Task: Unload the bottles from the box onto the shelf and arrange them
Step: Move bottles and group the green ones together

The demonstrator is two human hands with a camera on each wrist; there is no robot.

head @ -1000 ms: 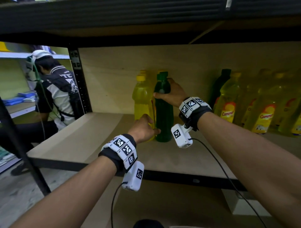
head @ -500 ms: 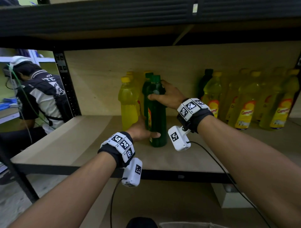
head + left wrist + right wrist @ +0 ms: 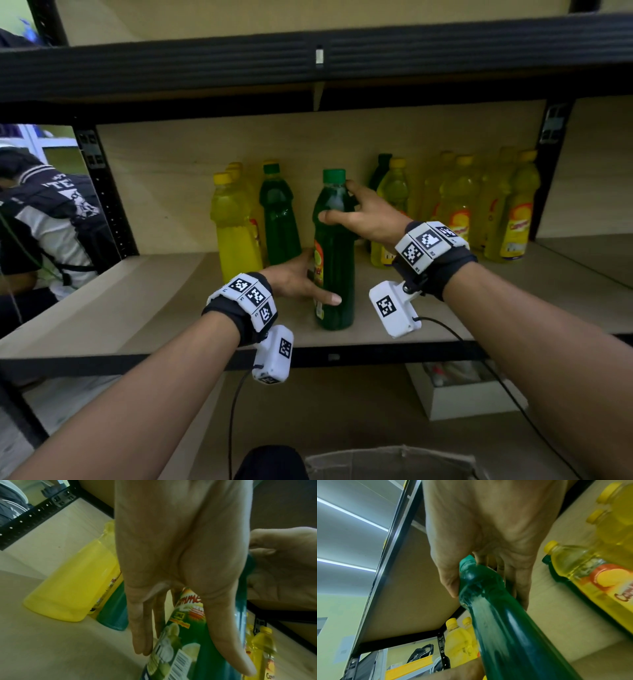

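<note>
On the shelf [image 3: 164, 301], your right hand [image 3: 368, 214] grips the green bottle [image 3: 334, 267] at its neck; your left hand [image 3: 296, 282], fingers straight, steadies its base: keep it upright, slide slowly.

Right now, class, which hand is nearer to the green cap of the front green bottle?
Right. The right hand grips the neck just below the green cap; the left hand touches the bottle's lower body by the label.

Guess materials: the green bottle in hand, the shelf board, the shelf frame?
Green bottle: looks like clear glossy plastic, light glints on the neck, liquid shows through; printed label film. Held by right hand at the neck, left hand near the base.
Shelf board: pale matte wood-look panel, probably laminate or particleboard; cannot tell which.
Shelf frame: black, punched holes, likely painted metal.
</note>
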